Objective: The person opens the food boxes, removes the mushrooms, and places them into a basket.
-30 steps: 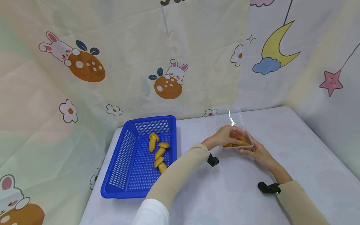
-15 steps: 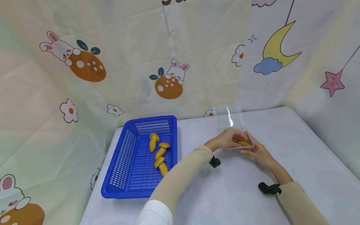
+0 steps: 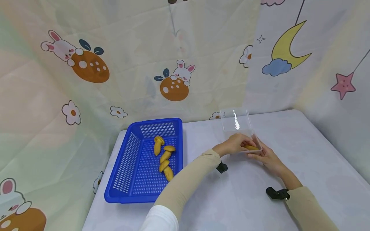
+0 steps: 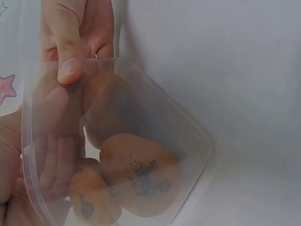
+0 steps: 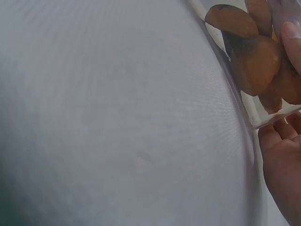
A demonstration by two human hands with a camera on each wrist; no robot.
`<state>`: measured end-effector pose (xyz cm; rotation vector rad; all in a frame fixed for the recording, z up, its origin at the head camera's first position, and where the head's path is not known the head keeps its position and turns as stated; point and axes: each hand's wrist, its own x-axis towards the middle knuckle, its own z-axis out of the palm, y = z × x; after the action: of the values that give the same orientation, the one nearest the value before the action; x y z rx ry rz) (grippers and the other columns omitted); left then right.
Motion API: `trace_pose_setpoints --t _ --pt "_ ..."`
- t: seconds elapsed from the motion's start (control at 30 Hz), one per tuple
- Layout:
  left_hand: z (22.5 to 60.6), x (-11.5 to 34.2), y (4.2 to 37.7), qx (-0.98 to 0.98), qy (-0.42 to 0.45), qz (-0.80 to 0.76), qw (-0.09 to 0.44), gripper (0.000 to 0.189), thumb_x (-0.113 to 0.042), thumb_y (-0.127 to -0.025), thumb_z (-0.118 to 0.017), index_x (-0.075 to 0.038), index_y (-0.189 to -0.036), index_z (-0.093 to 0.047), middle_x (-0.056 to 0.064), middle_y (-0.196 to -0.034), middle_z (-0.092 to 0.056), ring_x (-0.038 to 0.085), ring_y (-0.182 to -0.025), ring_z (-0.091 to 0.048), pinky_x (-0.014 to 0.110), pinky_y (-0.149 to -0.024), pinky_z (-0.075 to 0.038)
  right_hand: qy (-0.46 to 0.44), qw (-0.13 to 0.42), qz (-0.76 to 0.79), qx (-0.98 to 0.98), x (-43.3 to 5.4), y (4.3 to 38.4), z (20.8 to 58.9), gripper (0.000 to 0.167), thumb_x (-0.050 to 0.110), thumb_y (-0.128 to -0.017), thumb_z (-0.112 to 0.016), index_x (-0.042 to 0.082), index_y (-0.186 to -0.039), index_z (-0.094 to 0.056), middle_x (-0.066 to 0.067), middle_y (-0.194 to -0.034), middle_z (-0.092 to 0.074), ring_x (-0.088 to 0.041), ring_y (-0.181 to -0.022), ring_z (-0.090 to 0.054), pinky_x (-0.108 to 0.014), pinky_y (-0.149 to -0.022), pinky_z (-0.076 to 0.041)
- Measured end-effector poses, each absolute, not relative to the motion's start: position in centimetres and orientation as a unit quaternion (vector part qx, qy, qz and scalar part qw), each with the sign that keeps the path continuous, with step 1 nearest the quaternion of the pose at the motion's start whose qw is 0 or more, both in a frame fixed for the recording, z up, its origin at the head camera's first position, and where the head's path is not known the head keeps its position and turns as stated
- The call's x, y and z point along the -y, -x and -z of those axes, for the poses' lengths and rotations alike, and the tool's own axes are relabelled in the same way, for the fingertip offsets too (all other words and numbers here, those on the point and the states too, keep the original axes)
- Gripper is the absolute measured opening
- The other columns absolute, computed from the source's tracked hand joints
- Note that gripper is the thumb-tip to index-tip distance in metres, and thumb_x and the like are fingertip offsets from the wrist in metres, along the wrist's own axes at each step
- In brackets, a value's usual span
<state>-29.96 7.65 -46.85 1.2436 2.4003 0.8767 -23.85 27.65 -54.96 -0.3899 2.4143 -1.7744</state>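
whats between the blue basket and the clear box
In the head view, a strip of bare white tablecloth lies between the blue basket and the clear box; nearer the camera, the beige left sleeve crosses it.

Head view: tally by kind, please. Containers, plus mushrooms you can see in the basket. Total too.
Basket: 1
Box: 1
Mushrooms seen in the basket: 3
Total: 5
The box's contents are partly hidden, so not counted.
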Motion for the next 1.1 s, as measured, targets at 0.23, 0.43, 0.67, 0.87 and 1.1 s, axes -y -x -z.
trace_pose_setpoints --t 0.23,0.43,0.67,0.87,1.1 --pt "46.9 -7.3 30.1 -0.819 -0.431 -0.344 0.156 0.028 -0.001 -0.092 -0.069 -0.006 -0.119 -0.070 -0.001 -0.112 -0.069 0.000 -0.095 -0.057 0.006 -0.084 -0.044 0.128 0.062 0.581 -0.802 -27.5 23.7 54.9 0.093 0.019 -0.096 -0.069 0.028 -0.161 -0.003 -0.015 -0.165 -0.003 -0.041 -0.148 -0.004 0.000 -0.099 -0.026" --pt "46.6 -6.8 30.3 -0.809 -0.429 -0.373 0.153 0.031 -0.006 -0.092 -0.070 -0.005 -0.123 -0.068 0.002 -0.119 -0.069 0.000 -0.101 -0.058 0.007 -0.088 -0.043 0.119 0.065 0.572 -0.809 -27.5 23.6 55.0 0.093 0.022 -0.096 -0.069 0.031 -0.161 -0.002 -0.014 -0.165 -0.001 -0.041 -0.149 -0.001 0.001 -0.099 -0.022" --pt "45.3 -5.7 30.4 -0.802 -0.405 -0.409 0.158 0.031 -0.008 -0.093 -0.070 -0.003 -0.124 -0.067 0.005 -0.119 -0.069 0.000 -0.100 -0.060 0.008 -0.088 -0.045 0.115 0.064 0.561 -0.817 -27.4 23.7 54.9 0.090 0.023 -0.098 -0.068 0.028 -0.161 -0.004 -0.015 -0.165 -0.007 -0.045 -0.147 -0.013 -0.016 -0.107 -0.032" --pt "43.8 -4.2 30.8 -0.780 -0.403 -0.449 0.166 0.032 -0.007 -0.093 -0.070 -0.002 -0.124 -0.066 0.005 -0.116 -0.069 0.002 -0.100 -0.060 0.011 -0.090 -0.047 0.115 0.064 0.576 -0.806 -27.2 23.9 54.7 0.090 0.021 -0.097 -0.069 0.028 -0.161 -0.007 -0.014 -0.165 -0.006 -0.044 -0.148 -0.006 -0.065 -0.113 -0.016" --pt "41.6 -1.9 31.3 -0.776 -0.407 -0.459 0.146 0.032 -0.009 -0.094 -0.069 -0.002 -0.125 -0.065 0.003 -0.117 -0.068 0.005 -0.102 -0.060 0.014 -0.093 -0.046 0.111 0.064 0.565 -0.815 -27.3 23.8 54.4 0.092 0.025 -0.096 -0.069 0.031 -0.161 -0.004 -0.012 -0.165 -0.006 -0.037 -0.150 -0.003 -0.046 -0.118 -0.011"
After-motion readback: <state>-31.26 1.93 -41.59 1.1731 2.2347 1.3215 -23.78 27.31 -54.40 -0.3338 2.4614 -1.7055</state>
